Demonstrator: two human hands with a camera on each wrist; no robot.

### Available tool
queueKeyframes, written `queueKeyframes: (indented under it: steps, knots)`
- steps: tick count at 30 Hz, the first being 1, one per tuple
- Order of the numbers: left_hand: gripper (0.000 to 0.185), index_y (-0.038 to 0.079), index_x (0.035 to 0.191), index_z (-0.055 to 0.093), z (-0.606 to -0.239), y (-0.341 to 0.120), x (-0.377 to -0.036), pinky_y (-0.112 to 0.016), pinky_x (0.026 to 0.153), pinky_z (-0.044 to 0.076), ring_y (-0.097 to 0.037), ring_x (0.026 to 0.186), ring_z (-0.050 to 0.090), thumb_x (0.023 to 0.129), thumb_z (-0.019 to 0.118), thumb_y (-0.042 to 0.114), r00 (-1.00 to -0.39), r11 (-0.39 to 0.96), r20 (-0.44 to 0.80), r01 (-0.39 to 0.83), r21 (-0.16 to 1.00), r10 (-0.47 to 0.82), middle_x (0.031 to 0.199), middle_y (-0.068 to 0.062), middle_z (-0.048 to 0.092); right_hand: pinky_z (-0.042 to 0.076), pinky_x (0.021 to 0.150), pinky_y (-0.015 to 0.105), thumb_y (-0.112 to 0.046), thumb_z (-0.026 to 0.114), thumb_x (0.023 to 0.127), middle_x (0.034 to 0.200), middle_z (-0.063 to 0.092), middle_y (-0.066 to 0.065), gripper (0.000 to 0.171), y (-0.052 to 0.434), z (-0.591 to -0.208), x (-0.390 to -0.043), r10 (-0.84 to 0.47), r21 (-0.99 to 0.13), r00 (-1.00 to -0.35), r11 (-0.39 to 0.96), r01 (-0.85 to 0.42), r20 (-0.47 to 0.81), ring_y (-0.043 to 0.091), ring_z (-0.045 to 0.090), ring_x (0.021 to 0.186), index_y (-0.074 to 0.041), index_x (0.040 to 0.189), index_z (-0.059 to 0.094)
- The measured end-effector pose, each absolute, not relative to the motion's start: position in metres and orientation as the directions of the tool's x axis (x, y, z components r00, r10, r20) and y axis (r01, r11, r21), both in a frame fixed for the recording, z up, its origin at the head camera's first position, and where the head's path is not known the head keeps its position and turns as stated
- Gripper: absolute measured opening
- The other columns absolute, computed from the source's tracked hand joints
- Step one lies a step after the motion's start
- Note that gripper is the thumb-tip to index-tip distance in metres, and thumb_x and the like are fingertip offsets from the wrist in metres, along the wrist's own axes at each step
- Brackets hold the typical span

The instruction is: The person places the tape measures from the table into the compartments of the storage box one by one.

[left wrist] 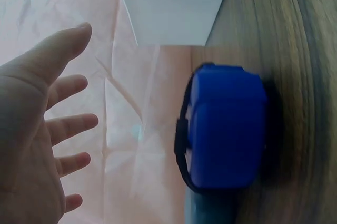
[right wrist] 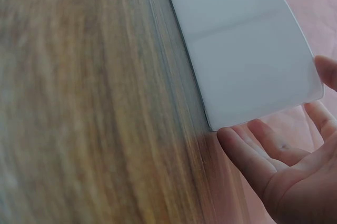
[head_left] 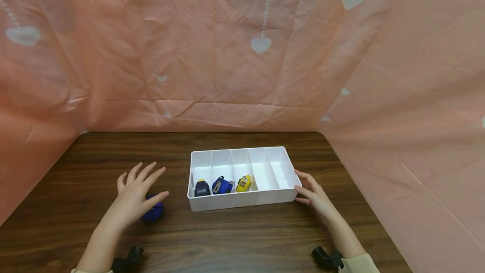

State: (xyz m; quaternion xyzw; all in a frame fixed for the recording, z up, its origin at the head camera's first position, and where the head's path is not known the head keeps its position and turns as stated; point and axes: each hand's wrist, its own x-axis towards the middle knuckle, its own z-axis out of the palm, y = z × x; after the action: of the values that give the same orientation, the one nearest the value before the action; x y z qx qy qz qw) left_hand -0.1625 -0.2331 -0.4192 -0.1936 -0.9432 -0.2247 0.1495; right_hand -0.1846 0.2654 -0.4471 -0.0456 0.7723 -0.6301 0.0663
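Grip L splayed nr blue item; grip R touches box.

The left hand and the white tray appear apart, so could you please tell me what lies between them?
In the head view, only a bare stretch of brown tabletop lies between the left hand and the white tray.

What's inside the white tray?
Left to right, the white tray holds a dark, yellow-topped object, a blue object, a yellow object; nothing shows in the right two compartments. The front wall hides the floor nearest it.
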Motion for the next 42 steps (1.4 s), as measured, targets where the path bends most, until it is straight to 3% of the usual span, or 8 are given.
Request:
queueKeyframes:
  steps: [15,26,42]
  knots:
    - [0.064,0.009,0.138,0.048,-0.436,-0.257,-0.165,-0.073,0.095,0.0,-0.05,0.134,0.014,0.085,0.072,0.036,-0.884,0.817,0.398,0.41,0.405,0.246,0.144,-0.023,0.034,0.048,0.088,0.046,-0.018,0.057,0.097,0.137,0.039,0.025,0.056,0.265,-0.448,-0.184,-0.147,-0.98,-0.988,0.198,0.022,-0.052,0.034,0.048,0.117,-0.009,0.146,0.033]
    - [0.073,0.011,0.145,0.04,-0.441,-0.272,-0.165,-0.074,0.092,0.002,-0.052,0.135,0.008,0.086,0.071,0.039,-0.909,0.824,0.358,0.365,0.433,0.214,0.149,-0.024,0.023,0.048,0.088,0.046,-0.018,0.057,0.097,0.136,0.04,0.024,0.055,0.264,-0.448,-0.184,-0.144,-0.98,-0.988,0.199,0.02,-0.05,0.033,0.049,0.116,-0.009,0.146,0.033]
    - [0.075,0.011,0.148,0.035,-0.456,-0.293,-0.169,-0.076,0.088,0.004,-0.055,0.132,0.011,0.086,0.072,0.032,-0.92,0.792,0.354,0.339,0.507,0.167,0.148,-0.027,0.024,0.048,0.088,0.047,-0.018,0.057,0.097,0.14,0.037,0.025,0.057,0.265,-0.447,-0.184,-0.15,-0.98,-0.987,0.199,0.02,-0.051,0.036,0.046,0.119,-0.009,0.147,0.032]
